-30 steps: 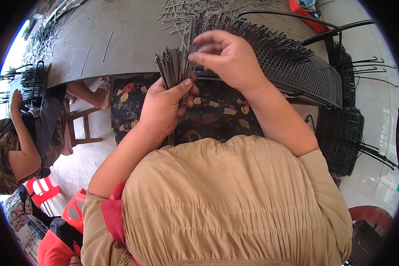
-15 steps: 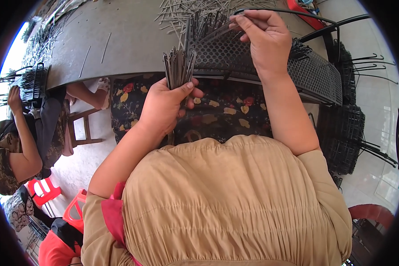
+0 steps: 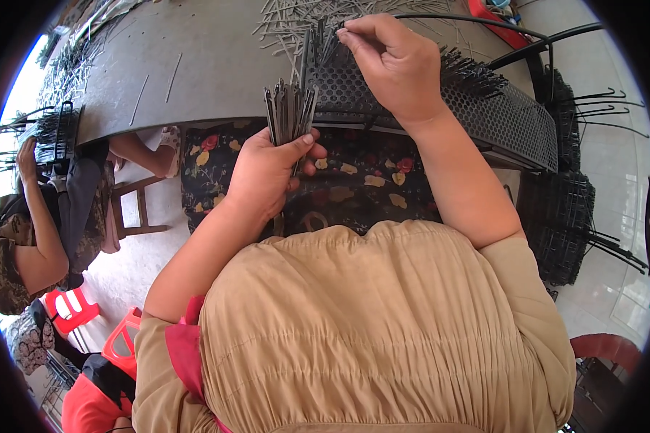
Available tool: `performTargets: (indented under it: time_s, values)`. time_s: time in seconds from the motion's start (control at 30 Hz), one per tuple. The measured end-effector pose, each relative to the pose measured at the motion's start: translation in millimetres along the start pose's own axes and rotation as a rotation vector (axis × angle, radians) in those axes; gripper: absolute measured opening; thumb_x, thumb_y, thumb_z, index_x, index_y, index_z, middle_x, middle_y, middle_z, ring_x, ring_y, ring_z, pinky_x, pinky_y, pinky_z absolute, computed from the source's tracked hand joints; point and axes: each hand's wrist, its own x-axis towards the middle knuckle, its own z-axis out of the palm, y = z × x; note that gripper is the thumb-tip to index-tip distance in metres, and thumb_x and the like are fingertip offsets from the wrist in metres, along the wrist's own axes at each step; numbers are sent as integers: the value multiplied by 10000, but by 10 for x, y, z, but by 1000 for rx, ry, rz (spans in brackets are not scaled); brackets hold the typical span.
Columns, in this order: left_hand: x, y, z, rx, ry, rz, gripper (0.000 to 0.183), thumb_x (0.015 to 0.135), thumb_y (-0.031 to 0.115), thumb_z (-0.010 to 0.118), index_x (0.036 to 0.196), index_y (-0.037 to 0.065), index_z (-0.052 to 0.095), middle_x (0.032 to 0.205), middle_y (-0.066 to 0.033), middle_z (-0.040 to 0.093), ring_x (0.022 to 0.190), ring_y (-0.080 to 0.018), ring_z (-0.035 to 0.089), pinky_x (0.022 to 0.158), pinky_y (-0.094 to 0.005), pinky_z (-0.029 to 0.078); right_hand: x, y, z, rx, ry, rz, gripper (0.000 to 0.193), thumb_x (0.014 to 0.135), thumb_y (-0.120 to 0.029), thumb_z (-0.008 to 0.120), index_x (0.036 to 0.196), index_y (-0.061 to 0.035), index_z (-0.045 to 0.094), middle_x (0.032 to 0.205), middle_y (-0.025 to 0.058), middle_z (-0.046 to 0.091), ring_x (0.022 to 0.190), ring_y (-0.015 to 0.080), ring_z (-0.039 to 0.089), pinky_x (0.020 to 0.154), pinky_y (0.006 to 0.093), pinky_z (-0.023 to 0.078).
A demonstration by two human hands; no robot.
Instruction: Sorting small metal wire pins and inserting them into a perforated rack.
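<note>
Nearest, above the dark floral cloth (image 3: 354,184), the left hand (image 3: 263,166) is closed around a bundle of thin metal strips (image 3: 289,115), its long axis pointing up and away from the body, free ends fanned slightly. Just beyond and to the right lies the perforated rack (image 3: 339,92), running lengthwise from left to right along the desk (image 3: 195,79); its left end is the part nearest the bundle. Over that end, farther out and to the bundle's upper right, the right hand (image 3: 401,68) has thumb and forefinger pinched close beside some upright strips (image 3: 321,47); whether it grips one, I cannot tell. Farthest, loose strips (image 3: 285,18) lie scattered.
</note>
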Motion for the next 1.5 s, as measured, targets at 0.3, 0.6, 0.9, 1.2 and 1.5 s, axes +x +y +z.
performTargets:
  time_s: [0.3,0.6,0.9,1.2,1.5]
  values:
    - [-4,-1,-6,8,49,23,133,949,158,602,1049,70,611,853,-38,678,647,-89,575,478,-214,358,103,78,-5,-252,-167,-169,155,790,-99,723,941,-66,724,1024,88,710,1039,292,641,914,461,453]
    - [-2,-19,2,-49,-7,77,117,948,141,607,1038,67,611,833,-45,676,641,-86,575,455,-205,354,-131,-88,-32,-112,-59,-15,162,793,-90,756,953,-83,732,913,80,730,888,222,693,779,311,545]
    - [2,-22,55,-71,-18,175,118,946,142,615,1031,60,609,827,-45,673,643,-81,568,454,-198,349,40,-151,-135,-324,14,-186,227,824,-77,686,1047,-102,723,1061,62,704,1095,273,584,933,388,426]
    - [-4,-28,47,-92,-5,162,123,946,148,618,1032,61,604,823,-45,669,641,-83,565,459,-198,352,-68,-27,-196,-392,-171,-344,239,825,-46,665,1056,-89,708,1016,80,715,1060,283,620,911,377,457]
    - [-30,-28,111,-111,-69,211,114,952,128,609,1036,51,606,831,-61,674,631,-89,571,449,-194,352,-227,-333,-211,534,-379,677,213,856,-82,712,1056,-32,662,897,37,708,804,95,656,678,234,520]
